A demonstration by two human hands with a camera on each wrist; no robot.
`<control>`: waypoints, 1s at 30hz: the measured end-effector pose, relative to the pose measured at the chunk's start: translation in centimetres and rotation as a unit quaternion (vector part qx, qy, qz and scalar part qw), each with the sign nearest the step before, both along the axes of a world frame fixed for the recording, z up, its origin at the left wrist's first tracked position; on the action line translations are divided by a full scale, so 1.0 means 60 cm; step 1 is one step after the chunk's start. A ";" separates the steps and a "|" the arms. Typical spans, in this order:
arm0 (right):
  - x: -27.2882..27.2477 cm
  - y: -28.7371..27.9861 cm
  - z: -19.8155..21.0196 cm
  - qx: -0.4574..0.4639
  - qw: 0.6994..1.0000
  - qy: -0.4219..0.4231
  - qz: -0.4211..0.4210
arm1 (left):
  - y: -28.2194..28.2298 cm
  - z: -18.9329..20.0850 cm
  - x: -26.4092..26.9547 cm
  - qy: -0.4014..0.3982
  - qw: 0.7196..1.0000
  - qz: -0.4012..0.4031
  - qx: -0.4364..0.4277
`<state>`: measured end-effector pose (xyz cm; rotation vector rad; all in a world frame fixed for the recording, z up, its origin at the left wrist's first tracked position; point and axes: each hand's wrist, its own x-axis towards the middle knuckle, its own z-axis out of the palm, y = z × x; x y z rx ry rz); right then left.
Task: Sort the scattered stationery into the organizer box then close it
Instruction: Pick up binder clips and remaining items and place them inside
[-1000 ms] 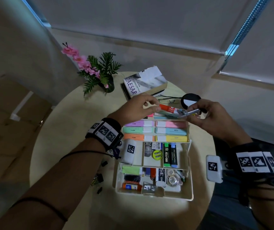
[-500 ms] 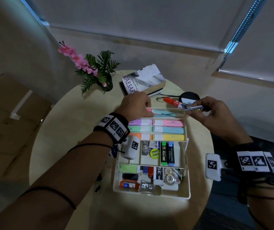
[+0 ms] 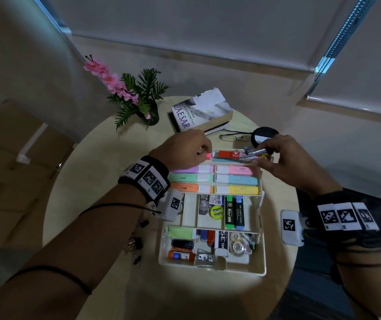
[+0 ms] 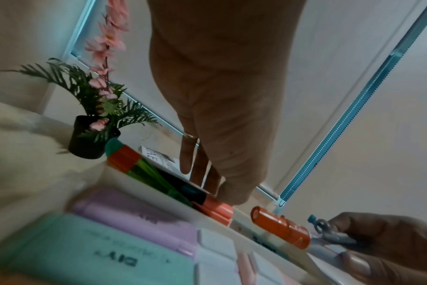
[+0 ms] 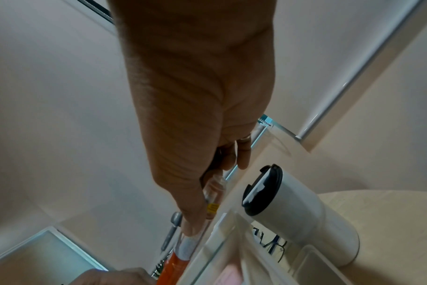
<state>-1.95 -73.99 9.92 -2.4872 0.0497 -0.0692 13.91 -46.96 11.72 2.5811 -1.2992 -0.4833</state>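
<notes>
The white organizer box (image 3: 263, 250) stands open on the round table, its raised top tray (image 3: 260, 181) filled with pastel highlighters (image 3: 235, 180). At the tray's back row my left hand (image 3: 204, 153) pinches the pink cap of a pen (image 3: 208, 155); the left wrist view shows that salmon cap (image 4: 217, 210) under my fingertips. My right hand (image 3: 260, 155) grips a bundle of pens over the same row: a red-capped marker (image 3: 228, 154) and a silver pen (image 3: 254, 150). In the right wrist view my thumb presses on the marker (image 5: 176, 264).
Behind the box lie glasses (image 3: 233, 137), a black-lidded white tumbler (image 3: 264, 137) (image 5: 300, 217), a book (image 3: 198, 112) and a potted plant (image 3: 138, 100). Several black binder clips (image 3: 136, 243) lie on the table left of the box.
My right hand has lowered the pen bundle from above the tray down to its back row. My left hand let go of the marker and moved to the row's left end.
</notes>
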 end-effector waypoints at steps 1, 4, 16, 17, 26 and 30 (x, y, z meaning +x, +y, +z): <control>0.002 0.001 -0.001 -0.008 1.000 0.005 0.004 | 0.003 -0.004 0.000 0.003 1.000 0.003 -0.004; 0.004 0.001 -0.006 -0.040 0.999 0.015 0.003 | -0.001 -0.010 0.000 0.007 1.000 0.017 -0.009; 0.034 0.027 -0.027 -0.025 0.998 0.050 0.036 | 0.015 0.007 -0.009 0.003 0.952 0.119 -0.282; 0.036 0.033 -0.026 -0.022 0.998 0.054 0.031 | 0.018 0.015 -0.011 0.009 0.940 0.129 -0.315; 0.073 0.125 0.004 0.069 0.996 -0.037 -0.031 | 0.082 0.066 -0.023 0.097 0.854 0.229 -0.457; 0.105 0.206 0.004 0.128 0.991 -0.025 -0.042 | 0.127 0.055 -0.040 0.112 0.833 0.259 -0.476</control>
